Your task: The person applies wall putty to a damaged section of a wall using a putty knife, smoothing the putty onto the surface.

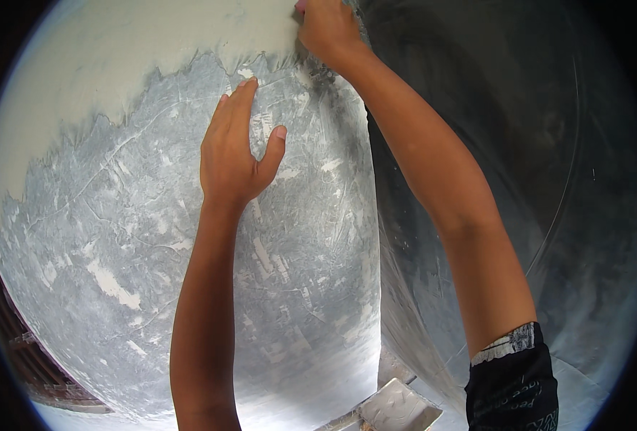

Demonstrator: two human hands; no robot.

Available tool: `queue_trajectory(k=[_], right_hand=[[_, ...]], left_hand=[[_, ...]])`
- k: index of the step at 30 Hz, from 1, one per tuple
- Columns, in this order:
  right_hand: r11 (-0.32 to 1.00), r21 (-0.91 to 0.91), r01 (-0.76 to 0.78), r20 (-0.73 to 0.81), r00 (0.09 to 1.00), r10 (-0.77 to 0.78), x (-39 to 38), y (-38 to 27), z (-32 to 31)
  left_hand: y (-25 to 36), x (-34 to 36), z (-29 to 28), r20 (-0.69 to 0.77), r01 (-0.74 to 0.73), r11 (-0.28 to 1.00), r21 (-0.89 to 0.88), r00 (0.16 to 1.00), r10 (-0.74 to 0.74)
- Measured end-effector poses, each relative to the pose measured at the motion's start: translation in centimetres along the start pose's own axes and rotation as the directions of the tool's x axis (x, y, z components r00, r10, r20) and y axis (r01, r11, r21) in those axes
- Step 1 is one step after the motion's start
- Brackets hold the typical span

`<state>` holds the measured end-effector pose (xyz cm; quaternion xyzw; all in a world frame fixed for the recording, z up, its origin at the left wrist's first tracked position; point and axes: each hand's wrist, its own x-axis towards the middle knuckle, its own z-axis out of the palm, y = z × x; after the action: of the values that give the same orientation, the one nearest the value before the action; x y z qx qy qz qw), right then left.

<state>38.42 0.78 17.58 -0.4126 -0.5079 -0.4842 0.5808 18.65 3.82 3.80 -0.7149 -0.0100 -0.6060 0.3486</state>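
Note:
A grey wall (189, 237), streaked with white patches, stands in front of me. Its upper part carries a smooth cream coat (81, 79) with a ragged lower border. My left hand (231, 154) is at the middle of the grey part, fingers stretched upward and thumb apart, holding nothing; whether the palm touches the wall I cannot tell. Up at the top edge, my right hand (331, 34) is closed beside the wall's right corner. A small pink bit (300, 6) of what it grips shows by the fingers; the rest is out of view.
Right of the wall's vertical corner spreads a dark grey surface (577, 179) with a thin curved line on it. Low down near the corner lies a squarish board (401, 409) smeared with pale paste. Brown ribbed material (42, 366) shows at the lower left.

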Motion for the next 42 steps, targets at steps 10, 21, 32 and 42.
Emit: queue_trajectory(k=[10, 21, 32, 42], right_hand=[[0.943, 0.331, -0.009, 0.124, 0.992, -0.034, -10.6, -5.7, -5.6], [0.943, 0.257, 0.211, -0.161, 0.972, -0.173, -3.1, 2.3, -3.0], [0.982, 0.043, 0.183, 0.126, 0.974, -0.187, -12.6, 2.5, -3.6], [0.985, -0.025, 0.169, 0.023, 0.985, -0.168, -4.0, 5.1, -3.0]], left_hand=[[-0.8, -0.6, -0.4, -0.006, -0.02, 1.0, -0.016, 1.0, 0.02], [-0.5, -0.3, -0.2, 0.001, -0.001, 1.0, 0.004, 1.0, 0.001], [-0.2, -0.1, -0.1, -0.001, 0.011, 1.0, -0.011, 1.0, -0.011], [0.2, 0.3, 0.1, 0.027, 0.012, 1.0, 0.017, 1.0, -0.012]])
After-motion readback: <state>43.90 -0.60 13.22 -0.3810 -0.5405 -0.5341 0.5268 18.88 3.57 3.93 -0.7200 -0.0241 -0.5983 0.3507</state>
